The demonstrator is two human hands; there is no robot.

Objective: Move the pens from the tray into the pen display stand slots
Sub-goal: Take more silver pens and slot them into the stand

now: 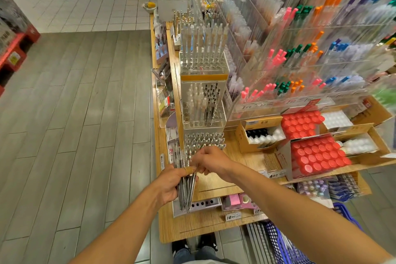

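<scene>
Clear pens (186, 186) sat bunched in our left hand (171, 184), fingers curled round them. Our right hand (209, 162) pinched one pen's top — just before the stand (203, 100).

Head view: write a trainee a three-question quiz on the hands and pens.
1. True or false: the left hand grips a bundle of pens.
2. The right hand is: A) at the top of the bundle, B) on the red caps, C) in the blue basket.
3. Fill in: the stand is made of clear ____.

Key: 1 true; 2 A; 3 plastic.
</scene>
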